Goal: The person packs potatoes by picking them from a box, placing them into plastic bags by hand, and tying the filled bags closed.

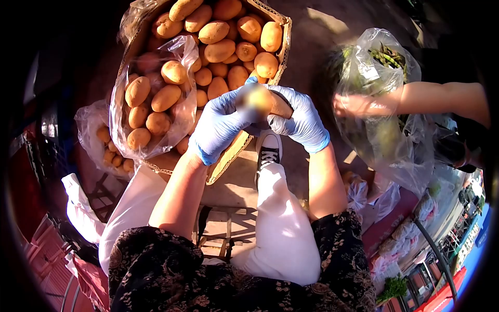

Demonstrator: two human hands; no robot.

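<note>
My left hand (222, 117), in a blue glove, is closed around one side of a potato (281, 105) in front of me. My right hand (302, 118), gloved in blue too, grips its brown end. The yellowish part between my fingers is blurred, so I cannot make out its surface. A dark edge shows along my right fingers; whether it is a tool is unclear. Just beyond my hands stands a cardboard box (285, 47) full of potatoes (220, 50). A clear plastic bag (190, 52) with several potatoes (166, 98) lies over its left part.
At the right, another person's forearm (436, 98) reaches to a clear bag (414, 156) holding green pods (387, 56). Another bag of smaller potatoes (115, 156) sits left of the box. My sneaker (269, 154) is on the ground below my hands.
</note>
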